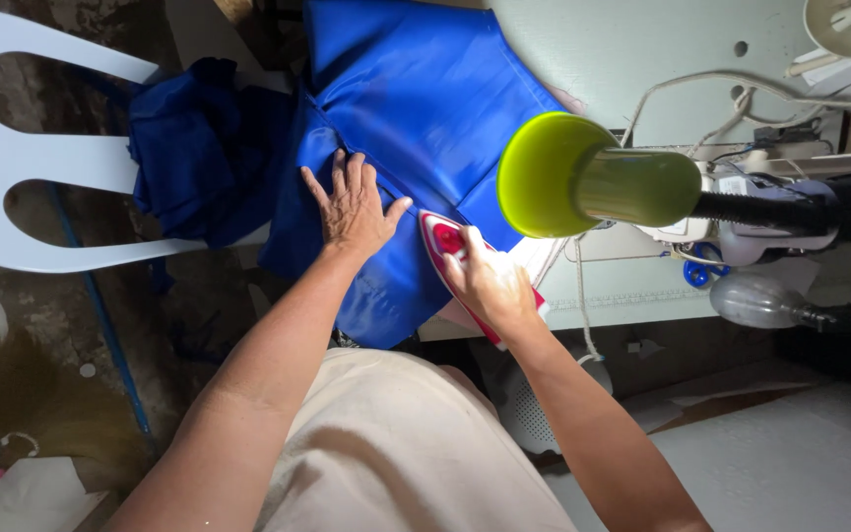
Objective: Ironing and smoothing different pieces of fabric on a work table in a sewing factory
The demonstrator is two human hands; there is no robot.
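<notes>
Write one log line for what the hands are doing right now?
left hand: flat on blue fabric | right hand: gripping red iron | iron: on fabric

Shiny blue cloth (416, 118) spread flat, red-and-white iron (448, 244) resting on it.

Single head-worn view, looking steeply down, close over the person's forearms, table edge (642, 296) and floor

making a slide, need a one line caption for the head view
Left hand flat on blue satin fabric while right hand holds a red and white iron.
</notes>
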